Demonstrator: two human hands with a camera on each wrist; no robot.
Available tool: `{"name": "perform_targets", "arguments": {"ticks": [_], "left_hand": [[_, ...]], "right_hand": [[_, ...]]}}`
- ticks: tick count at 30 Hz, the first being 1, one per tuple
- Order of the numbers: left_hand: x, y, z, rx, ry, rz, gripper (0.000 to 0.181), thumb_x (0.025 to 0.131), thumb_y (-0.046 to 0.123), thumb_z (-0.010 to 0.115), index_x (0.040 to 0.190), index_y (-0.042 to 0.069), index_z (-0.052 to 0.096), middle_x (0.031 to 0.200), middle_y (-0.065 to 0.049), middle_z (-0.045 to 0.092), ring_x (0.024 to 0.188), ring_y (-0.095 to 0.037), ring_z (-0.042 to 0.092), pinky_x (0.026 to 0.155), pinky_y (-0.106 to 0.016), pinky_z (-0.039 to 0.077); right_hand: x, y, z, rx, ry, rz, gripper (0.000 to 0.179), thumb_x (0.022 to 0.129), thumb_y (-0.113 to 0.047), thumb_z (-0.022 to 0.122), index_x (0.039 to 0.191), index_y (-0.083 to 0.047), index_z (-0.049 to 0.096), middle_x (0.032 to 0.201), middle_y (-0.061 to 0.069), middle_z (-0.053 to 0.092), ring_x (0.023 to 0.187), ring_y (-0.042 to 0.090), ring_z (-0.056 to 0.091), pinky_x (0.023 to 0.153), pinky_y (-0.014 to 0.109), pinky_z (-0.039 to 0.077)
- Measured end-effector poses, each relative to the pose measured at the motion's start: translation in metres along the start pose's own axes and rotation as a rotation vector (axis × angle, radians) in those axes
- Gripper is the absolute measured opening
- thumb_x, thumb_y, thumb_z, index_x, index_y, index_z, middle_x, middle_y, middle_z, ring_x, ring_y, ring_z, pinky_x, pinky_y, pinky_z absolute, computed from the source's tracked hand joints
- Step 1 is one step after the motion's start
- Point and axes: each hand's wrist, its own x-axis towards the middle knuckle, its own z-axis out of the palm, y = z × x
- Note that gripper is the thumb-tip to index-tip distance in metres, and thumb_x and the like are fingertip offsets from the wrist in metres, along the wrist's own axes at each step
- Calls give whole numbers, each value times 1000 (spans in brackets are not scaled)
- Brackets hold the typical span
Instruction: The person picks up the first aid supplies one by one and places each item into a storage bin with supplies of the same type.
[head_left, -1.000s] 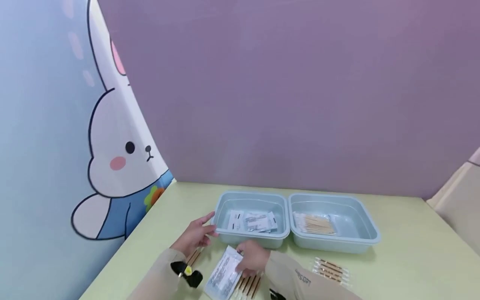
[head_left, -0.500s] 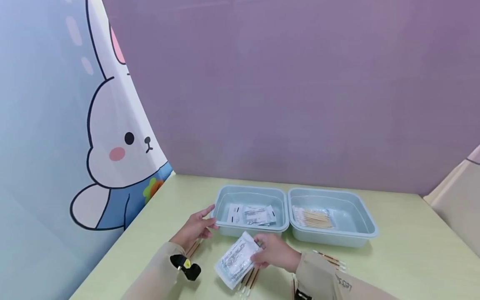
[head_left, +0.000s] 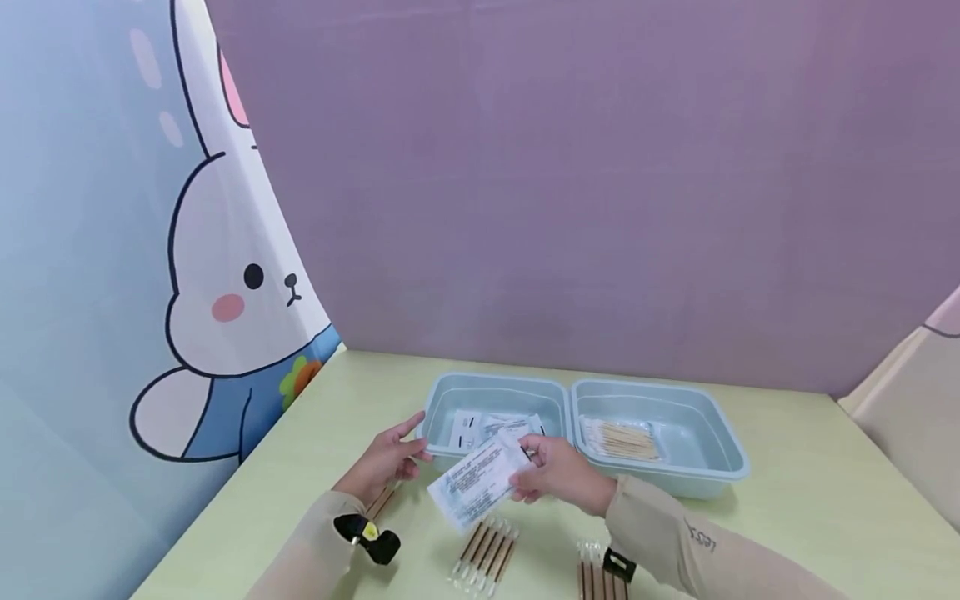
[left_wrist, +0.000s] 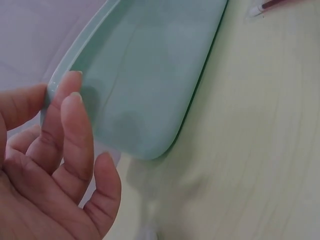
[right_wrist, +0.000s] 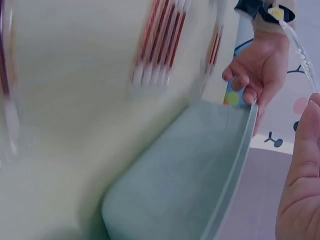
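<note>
My right hand [head_left: 558,473] pinches a flat white printed packet [head_left: 480,479] by its right end, holding it tilted above the table before the left light-blue plastic basin [head_left: 501,382]. In the right wrist view the packet [right_wrist: 300,52] shows edge-on beside a finger. My left hand [head_left: 386,460] pinches the left basin's rim at its near left corner; the left wrist view shows the fingers [left_wrist: 77,145] by the basin's side [left_wrist: 150,85]. Inside that basin lie similar white packets [head_left: 467,427], partly hidden by the held one.
The right basin [head_left: 705,450] contains a pack of pale wooden cotton swabs [head_left: 626,440]. Clear packs of brown-stemmed swabs lie on the table: one in front [head_left: 486,554], one by the right sleeve [head_left: 600,575], one partly under the left wrist [head_left: 381,502]. A purple backdrop [head_left: 562,208] stands behind.
My right hand has lifted the packet off the brown swab pack and carried it up toward the left basin, uncovering that pack. The left hand stays at the basin's rim.
</note>
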Motion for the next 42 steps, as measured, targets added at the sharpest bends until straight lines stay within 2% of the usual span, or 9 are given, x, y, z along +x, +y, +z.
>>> {"name": "perform_targets", "arguments": {"ticks": [7, 14, 18, 22, 25, 30, 36, 39, 42], "left_hand": [[3, -1, -1, -65, -31, -5, 57, 99, 12, 51, 151, 9, 28, 73, 0, 66, 52, -9, 52, 58, -26, 42], [-4, -5, 2, -91, 10, -67, 57, 98, 14, 54, 150, 13, 32, 74, -1, 67, 50, -9, 52, 55, -25, 39], [-7, -8, 2, -94, 31, -95, 58, 98, 14, 54, 151, 13, 31, 73, -1, 67, 50, -10, 52, 54, -26, 39], [-5, -6, 2, -106, 25, -92, 59, 97, 15, 54, 151, 15, 31, 74, -1, 67, 49, -9, 52, 54, -26, 40], [-2, -3, 2, -101, 15, -92, 58, 98, 16, 54, 151, 15, 30, 75, -2, 67, 50, -9, 52, 54, -26, 41], [0, 0, 2, -90, -4, -98, 59, 98, 16, 54, 151, 15, 29, 76, -1, 67, 50, -10, 52, 54, -25, 40], [2, 0, 2, -122, -25, -88, 59, 98, 15, 54, 151, 13, 29, 72, 2, 66, 49, -8, 52, 52, -23, 40], [3, -1, 4, -134, -28, -90, 58, 98, 15, 54, 151, 14, 30, 72, 2, 67, 49, -7, 52, 53, -24, 40], [4, -3, 2, -131, -25, -85, 58, 98, 14, 53, 151, 14, 30, 72, 2, 67, 48, -7, 51, 52, -24, 40]], "right_hand": [[23, -6, -16, 8, 37, -5, 37, 86, 7, 61, 121, 14, 51, 86, 13, 68, 71, 20, 66, 69, 37, 55], [58, -2, -20, -18, 88, 69, 41, 87, 6, 61, 126, 12, 50, 88, 13, 68, 68, 16, 65, 68, 33, 55], [74, -5, -20, 15, 109, 97, 45, 90, 3, 60, 132, 10, 46, 91, 14, 67, 75, 19, 68, 72, 33, 55], [84, -11, -24, 53, 156, 112, 43, 92, 2, 59, 133, 9, 46, 97, 16, 66, 85, 27, 68, 75, 35, 54], [90, -15, -30, 74, 185, 136, 51, 93, 1, 58, 140, 7, 39, 102, 17, 65, 90, 30, 67, 77, 35, 54], [100, -21, -37, 105, 206, 160, 63, 94, 1, 57, 147, 8, 24, 107, 20, 64, 83, 22, 68, 82, 36, 52], [109, -30, -42, 161, 216, 153, 51, 95, 2, 55, 141, 8, 34, 101, 16, 65, 75, 14, 66, 78, 32, 54], [111, -34, -43, 173, 235, 168, 47, 95, 2, 54, 139, 7, 38, 96, 13, 66, 72, 13, 66, 80, 33, 53], [116, -32, -43, 172, 245, 184, 44, 94, 3, 54, 136, 8, 42, 96, 15, 66, 70, 13, 66, 81, 34, 53]]}}
